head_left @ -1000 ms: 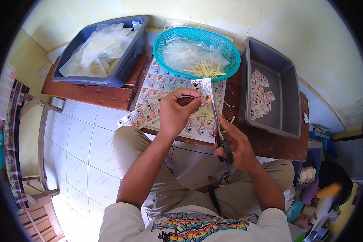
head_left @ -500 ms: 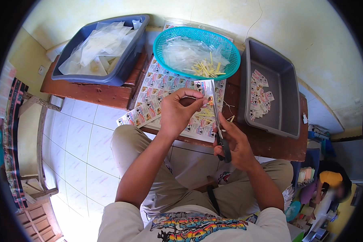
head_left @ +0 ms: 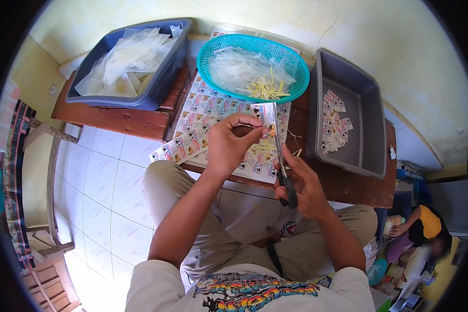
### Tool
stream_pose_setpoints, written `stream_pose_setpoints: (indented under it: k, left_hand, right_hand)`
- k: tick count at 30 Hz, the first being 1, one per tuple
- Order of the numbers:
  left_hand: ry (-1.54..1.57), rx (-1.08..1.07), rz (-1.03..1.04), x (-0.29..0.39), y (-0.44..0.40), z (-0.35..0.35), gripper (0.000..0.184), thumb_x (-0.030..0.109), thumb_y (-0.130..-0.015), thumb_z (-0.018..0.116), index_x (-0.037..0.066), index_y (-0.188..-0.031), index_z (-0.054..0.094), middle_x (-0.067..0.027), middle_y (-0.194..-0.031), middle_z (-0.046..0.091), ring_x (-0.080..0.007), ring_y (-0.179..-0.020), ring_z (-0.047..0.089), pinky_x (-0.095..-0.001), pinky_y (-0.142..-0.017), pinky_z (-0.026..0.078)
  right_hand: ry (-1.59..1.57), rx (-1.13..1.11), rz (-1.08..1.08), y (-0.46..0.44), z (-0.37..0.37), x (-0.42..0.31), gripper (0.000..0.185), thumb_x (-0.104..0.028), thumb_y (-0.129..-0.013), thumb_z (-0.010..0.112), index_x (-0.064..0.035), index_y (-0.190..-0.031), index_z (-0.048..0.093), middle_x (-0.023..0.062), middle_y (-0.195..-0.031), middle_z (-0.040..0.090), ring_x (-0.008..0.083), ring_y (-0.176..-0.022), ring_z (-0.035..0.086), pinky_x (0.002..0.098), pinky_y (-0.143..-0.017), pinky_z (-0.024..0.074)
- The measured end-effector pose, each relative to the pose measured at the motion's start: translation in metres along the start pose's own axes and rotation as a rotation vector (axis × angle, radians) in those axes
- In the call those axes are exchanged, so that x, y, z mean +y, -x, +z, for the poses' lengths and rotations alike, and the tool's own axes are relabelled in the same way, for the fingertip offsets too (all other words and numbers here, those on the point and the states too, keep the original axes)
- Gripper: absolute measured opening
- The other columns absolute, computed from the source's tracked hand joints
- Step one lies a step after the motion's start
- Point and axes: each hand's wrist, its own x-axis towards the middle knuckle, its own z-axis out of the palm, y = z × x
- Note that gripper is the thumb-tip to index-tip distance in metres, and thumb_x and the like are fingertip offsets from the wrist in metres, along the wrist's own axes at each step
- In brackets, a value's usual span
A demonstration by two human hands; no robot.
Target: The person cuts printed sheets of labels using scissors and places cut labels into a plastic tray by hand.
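while wooden bench (head_left: 348, 188) bears printed sheets (head_left: 197, 109), both hands hover above. right hand (head_left: 307, 190) fingers curled round scissors (head_left: 281, 161) handles; left hand (head_left: 234, 138) pinches printed strip (head_left: 263, 111) beside blades. strip likely light, bendy, easily creased: best held by edge, clear of blades.

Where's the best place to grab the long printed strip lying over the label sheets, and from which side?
Probably take the strip by its left end, coming in from the left, thumb above, fingers below: that end appears to jut past the edge of the table, while the other end runs behind the left hand.
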Motion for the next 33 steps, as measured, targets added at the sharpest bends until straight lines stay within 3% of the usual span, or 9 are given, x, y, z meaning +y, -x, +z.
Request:
stream_pose_setpoints:
  k: [2,11,13,20,22,30,32,33]
  left_hand:
    - [0.004,0.000,-0.016,0.0009,0.0001,0.0001,0.018,0.004,-0.090,0.084,-0.003,-0.104,0.075,-0.0110,-0.094,0.081,-0.0125,-0.086,0.077,-0.0258,-0.076,0.061]
    - [0.036,-0.004,-0.021,0.0015,-0.0004,0.0009,0.017,0.003,-0.090,0.084,-0.004,-0.103,0.075,-0.0119,-0.095,0.080,-0.0134,-0.087,0.077,-0.0271,-0.077,0.063]
    - [0.039,-0.006,-0.015,0.0005,-0.0006,0.0008,0.017,0.003,-0.090,0.083,-0.004,-0.103,0.075,-0.0119,-0.095,0.080,-0.0134,-0.087,0.077,-0.0272,-0.077,0.063]
    - [0.031,-0.006,-0.008,0.0001,-0.0006,0.0009,0.018,0.003,-0.090,0.084,-0.004,-0.104,0.075,-0.0110,-0.095,0.080,-0.0136,-0.088,0.077,-0.0273,-0.077,0.063]
    - [0.025,-0.007,-0.005,0.0025,0.0000,0.0015,0.017,0.003,-0.090,0.084,-0.004,-0.103,0.075,-0.0110,-0.094,0.080,-0.0137,-0.087,0.077,-0.0272,-0.077,0.063]
    - [-0.020,-0.013,-0.040,0.0052,0.0004,0.0016,0.016,-0.003,-0.092,0.081,-0.004,-0.106,0.073,-0.0115,-0.098,0.079,-0.0159,-0.089,0.077,-0.0276,-0.078,0.063]
    - [0.017,-0.005,-0.017,0.0018,0.0001,0.0014,0.017,0.003,-0.090,0.084,-0.003,-0.103,0.075,-0.0114,-0.094,0.080,-0.0138,-0.087,0.077,-0.0272,-0.077,0.063]
    - [0.017,-0.006,-0.017,0.0017,0.0002,0.0016,0.017,0.003,-0.090,0.084,-0.003,-0.103,0.075,-0.0114,-0.094,0.080,-0.0138,-0.087,0.077,-0.0272,-0.077,0.063]
  right_hand:
    - [0.002,0.002,0.002,-0.0004,0.0000,0.0006,0.095,0.002,-0.090,0.082,-0.0099,-0.169,0.030,0.0071,-0.131,0.051,0.0127,-0.109,0.060,0.0262,-0.093,0.0566]
    - [0.032,-0.006,-0.022,-0.0019,0.0004,0.0008,0.095,0.006,-0.090,0.079,-0.0087,-0.169,0.029,0.0072,-0.133,0.049,0.0136,-0.113,0.060,0.0265,-0.096,0.0569]
    - [0.039,0.030,-0.030,-0.0024,0.0029,0.0009,0.093,-0.018,-0.093,0.084,-0.0058,-0.168,0.031,0.0097,-0.130,0.052,0.0158,-0.100,0.060,0.0291,-0.082,0.0580]
    - [0.017,0.034,-0.034,-0.0025,0.0036,-0.0005,0.092,-0.019,-0.093,0.084,-0.0052,-0.168,0.031,0.0095,-0.129,0.052,0.0152,-0.099,0.059,0.0297,-0.083,0.0573]
    - [0.058,-0.008,-0.026,-0.0023,0.0007,-0.0012,0.095,0.003,-0.090,0.081,-0.0078,-0.169,0.029,0.0071,-0.131,0.049,0.0141,-0.114,0.060,0.0273,-0.098,0.0563]
    - [0.017,0.006,-0.011,-0.0026,0.0015,-0.0009,0.094,0.004,-0.091,0.079,-0.0088,-0.169,0.029,0.0069,-0.131,0.049,0.0137,-0.112,0.059,0.0277,-0.098,0.0561]
    - [0.026,0.005,-0.021,-0.0026,0.0018,0.0005,0.094,0.004,-0.091,0.079,-0.0092,-0.169,0.029,0.0068,-0.131,0.049,0.0137,-0.112,0.059,0.0275,-0.097,0.0561]
    - [0.029,0.020,-0.026,-0.0024,0.0026,0.0015,0.091,-0.006,-0.092,0.081,-0.0073,-0.168,0.030,0.0091,-0.132,0.051,0.0151,-0.106,0.060,0.0281,-0.087,0.0576]
